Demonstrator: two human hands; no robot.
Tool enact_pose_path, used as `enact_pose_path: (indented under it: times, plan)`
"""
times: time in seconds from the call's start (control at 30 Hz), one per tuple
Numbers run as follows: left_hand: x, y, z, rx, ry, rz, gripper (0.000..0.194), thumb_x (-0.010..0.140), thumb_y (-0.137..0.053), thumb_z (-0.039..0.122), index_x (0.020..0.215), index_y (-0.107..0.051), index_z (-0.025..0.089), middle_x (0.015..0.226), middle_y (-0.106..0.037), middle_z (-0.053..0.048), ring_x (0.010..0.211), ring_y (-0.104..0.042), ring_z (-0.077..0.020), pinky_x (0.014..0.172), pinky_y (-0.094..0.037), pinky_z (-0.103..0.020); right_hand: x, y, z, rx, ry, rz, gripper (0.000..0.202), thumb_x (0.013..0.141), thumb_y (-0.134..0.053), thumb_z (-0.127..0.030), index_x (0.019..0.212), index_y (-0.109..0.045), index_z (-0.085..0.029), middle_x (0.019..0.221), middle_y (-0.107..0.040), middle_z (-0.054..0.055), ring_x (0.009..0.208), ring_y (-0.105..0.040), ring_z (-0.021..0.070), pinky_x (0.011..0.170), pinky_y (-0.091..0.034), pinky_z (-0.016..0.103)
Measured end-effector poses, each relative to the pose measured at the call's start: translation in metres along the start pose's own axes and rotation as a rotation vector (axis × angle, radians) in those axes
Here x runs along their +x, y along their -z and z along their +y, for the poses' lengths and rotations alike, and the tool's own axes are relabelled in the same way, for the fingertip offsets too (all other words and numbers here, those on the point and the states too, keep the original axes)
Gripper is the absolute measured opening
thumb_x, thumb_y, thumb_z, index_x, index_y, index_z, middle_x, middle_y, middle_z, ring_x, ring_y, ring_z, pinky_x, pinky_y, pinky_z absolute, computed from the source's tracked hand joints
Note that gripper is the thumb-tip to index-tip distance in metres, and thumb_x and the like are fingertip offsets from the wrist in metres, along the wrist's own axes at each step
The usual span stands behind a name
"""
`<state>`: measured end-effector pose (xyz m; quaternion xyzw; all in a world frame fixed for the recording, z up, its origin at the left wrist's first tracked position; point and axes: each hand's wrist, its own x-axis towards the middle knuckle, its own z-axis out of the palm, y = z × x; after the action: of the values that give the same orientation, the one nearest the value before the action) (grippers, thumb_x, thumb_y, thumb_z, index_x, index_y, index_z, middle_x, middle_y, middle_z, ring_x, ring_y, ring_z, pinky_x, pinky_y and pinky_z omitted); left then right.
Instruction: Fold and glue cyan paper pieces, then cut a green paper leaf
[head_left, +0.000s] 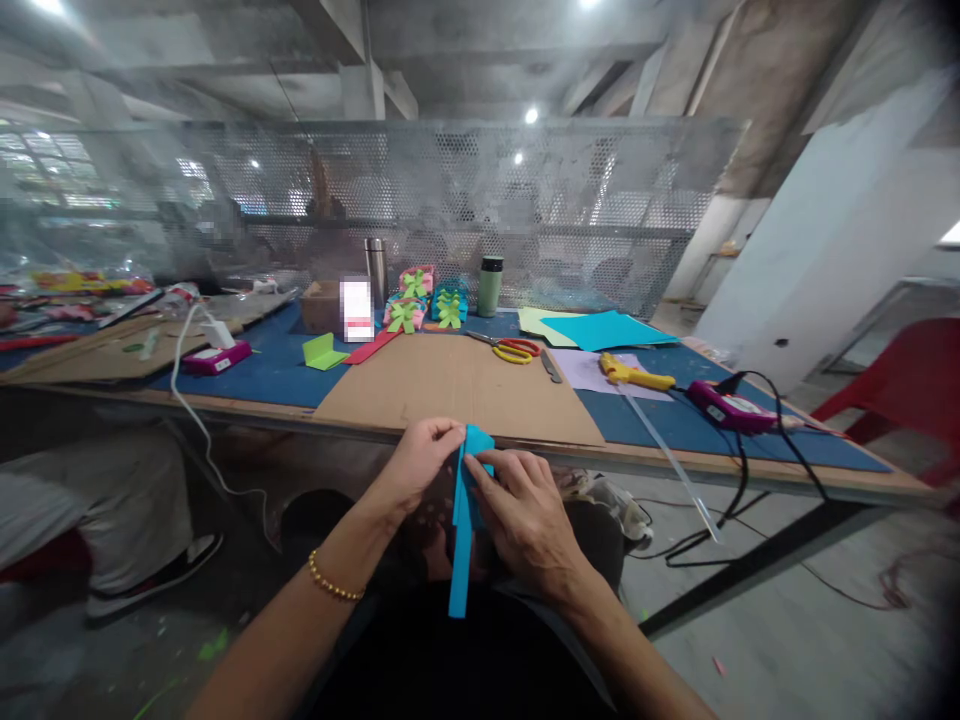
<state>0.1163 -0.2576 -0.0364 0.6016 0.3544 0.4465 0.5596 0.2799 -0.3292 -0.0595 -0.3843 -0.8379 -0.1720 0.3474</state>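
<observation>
Grip of the left hand (426, 465) was pinched on the top end of a blue strip (459, 572), and the right hand (521, 500) had its thumb and fingers clamped on a folded blue piece (478, 440) at the same end. Both things were held over the lap, just in front of the near edge of the table (277, 372), with the strip hanging down below the hands. Around the left wrist was a gold beaded bracelet (332, 580).

On the table just beyond the hands lay a cardboard sheet (442, 390). Scissors (517, 352) with yellow and red handles rested at its far edge, and a grey knife (551, 367) lay near them. To the right, a yellow glue gun (637, 376) lay partly on a purple sheet (574, 371), with a purple box (727, 407) near it. Behind the scissors and to the right was a bright blue sheet (611, 329). To the left stood a folded green card (322, 352), beside a red strip (377, 346). Farther back stood a green bottle (489, 290).
</observation>
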Motion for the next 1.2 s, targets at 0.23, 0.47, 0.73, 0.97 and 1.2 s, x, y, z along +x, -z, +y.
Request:
enact_pose_path:
  times: [0.23,0.47,0.73,0.97,1.2]
  plan:
    - [0.000,0.000,-0.002,-0.047,0.022,0.003,0.031,0.076,-0.067,0.043,0.071,-0.063,0.012,0.062,-0.051,0.002,0.058,-0.044,-0.0094,0.054,-0.034,-0.023,0.003,0.000,0.000,-0.039,0.012,0.028,0.033,0.097,-0.051,-0.015,0.129,-0.060,-0.012,0.116,-0.064,0.016,0.104,-0.053,0.0277,0.085,-0.046,0.044]
    - [-0.003,-0.004,0.008,-0.167,0.082,-0.002,0.036,0.071,-0.075,0.046,0.068,-0.063,0.012,0.059,-0.052,0.003,0.053,-0.042,-0.0074,0.051,-0.032,-0.021,0.001,0.001,-0.001,-0.010,0.011,0.037,0.036,0.096,-0.050,-0.012,0.131,-0.059,-0.013,0.117,-0.064,0.015,0.103,-0.054,0.0276,0.084,-0.047,0.044]
    - [-0.004,-0.004,0.011,-0.198,0.123,0.023,0.029,0.065,-0.081,0.035,0.075,-0.069,0.010,0.062,-0.062,0.000,0.055,-0.051,-0.0083,0.053,-0.039,-0.020,-0.001,0.001,0.001,0.024,0.015,0.051,0.037,0.094,-0.049,-0.010,0.129,-0.060,-0.010,0.117,-0.063,0.018,0.103,-0.054,0.0285,0.083,-0.046,0.044]
    - [0.003,-0.002,0.006,-0.291,0.146,0.098,0.031,0.060,-0.084,0.035,0.072,-0.067,0.011,0.063,-0.065,-0.001,0.054,-0.055,-0.0100,0.054,-0.044,-0.022,-0.003,0.005,-0.007,0.046,0.006,0.010,0.041,0.091,-0.052,-0.011,0.131,-0.059,-0.014,0.123,-0.062,0.016,0.108,-0.054,0.0292,0.087,-0.045,0.046]
    - [0.006,0.001,0.002,-0.358,0.139,0.142,0.039,0.055,-0.089,0.038,0.073,-0.068,0.010,0.063,-0.066,-0.002,0.055,-0.056,-0.0101,0.056,-0.046,-0.022,-0.004,0.008,-0.012,0.059,0.023,0.028,0.038,0.090,-0.055,-0.014,0.128,-0.060,-0.012,0.121,-0.064,0.015,0.107,-0.055,0.0280,0.090,-0.043,0.046]
